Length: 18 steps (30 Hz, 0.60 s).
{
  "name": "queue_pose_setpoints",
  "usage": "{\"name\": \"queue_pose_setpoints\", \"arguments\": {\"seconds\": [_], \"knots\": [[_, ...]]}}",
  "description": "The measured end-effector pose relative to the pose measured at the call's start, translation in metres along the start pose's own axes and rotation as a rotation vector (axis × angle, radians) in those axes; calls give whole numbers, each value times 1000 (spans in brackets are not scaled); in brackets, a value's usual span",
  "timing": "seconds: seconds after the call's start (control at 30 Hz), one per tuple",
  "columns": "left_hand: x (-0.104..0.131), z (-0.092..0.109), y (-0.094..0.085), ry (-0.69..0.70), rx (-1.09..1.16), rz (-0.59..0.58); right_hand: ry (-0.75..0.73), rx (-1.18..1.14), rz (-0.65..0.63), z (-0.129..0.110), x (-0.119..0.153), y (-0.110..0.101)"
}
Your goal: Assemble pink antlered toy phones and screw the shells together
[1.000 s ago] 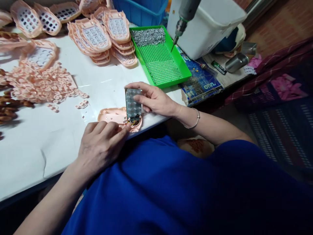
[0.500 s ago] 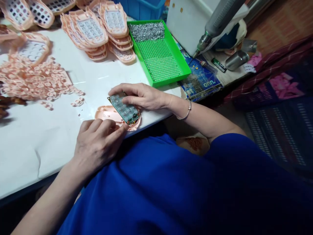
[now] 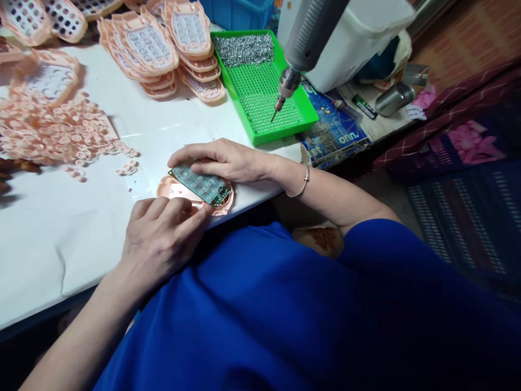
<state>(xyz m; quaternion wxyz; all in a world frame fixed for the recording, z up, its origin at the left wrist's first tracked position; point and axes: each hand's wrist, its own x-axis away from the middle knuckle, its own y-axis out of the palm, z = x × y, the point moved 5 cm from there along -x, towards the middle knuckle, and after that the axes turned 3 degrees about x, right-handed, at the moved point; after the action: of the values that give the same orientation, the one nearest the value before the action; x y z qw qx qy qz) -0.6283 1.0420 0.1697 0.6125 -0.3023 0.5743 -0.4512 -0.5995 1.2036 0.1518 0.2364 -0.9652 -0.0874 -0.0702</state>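
A green circuit board (image 3: 201, 183) with a pale keypad layer lies tilted over a peach plastic shell (image 3: 165, 188) near the table's front edge. My right hand (image 3: 223, 158) grips the board from its far side, thumb on top and fingers along the far edge. From the near side, my left hand (image 3: 165, 231) is closed, its index fingertip at the board's lower corner and the shell's rim. Small coloured wires show at the right end of the shell, under the board. What my left fingers pinch is hidden.
A hanging electric screwdriver (image 3: 307, 46) is over a green tray (image 3: 254, 133) of screws. Stacked peach shells (image 3: 150, 46) stand behind. Small peach parts (image 3: 61, 130) are heaped at left. A white bin (image 3: 345, 49) and metal cups (image 3: 394, 100) stand at back right.
My right hand has moved left with the board, which now lies lower and flatter over the shell. The screwdriver has swung left over the green tray. My left hand has barely moved.
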Motion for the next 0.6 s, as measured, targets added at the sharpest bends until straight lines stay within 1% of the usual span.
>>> {"name": "queue_pose_setpoints", "arguments": {"seconds": [0.17, 0.37, 0.6], "knots": [[-1, 0, -2, 12, -1, 26, -7, -6, 16, 0, -1, 0], [-2, 1, -2, 4, -10, 10, 0, -18, 22, 0, -1, 0], [-1, 1, -2, 21, -16, 28, -19, 12, 2, 2, -1, 1]]}}
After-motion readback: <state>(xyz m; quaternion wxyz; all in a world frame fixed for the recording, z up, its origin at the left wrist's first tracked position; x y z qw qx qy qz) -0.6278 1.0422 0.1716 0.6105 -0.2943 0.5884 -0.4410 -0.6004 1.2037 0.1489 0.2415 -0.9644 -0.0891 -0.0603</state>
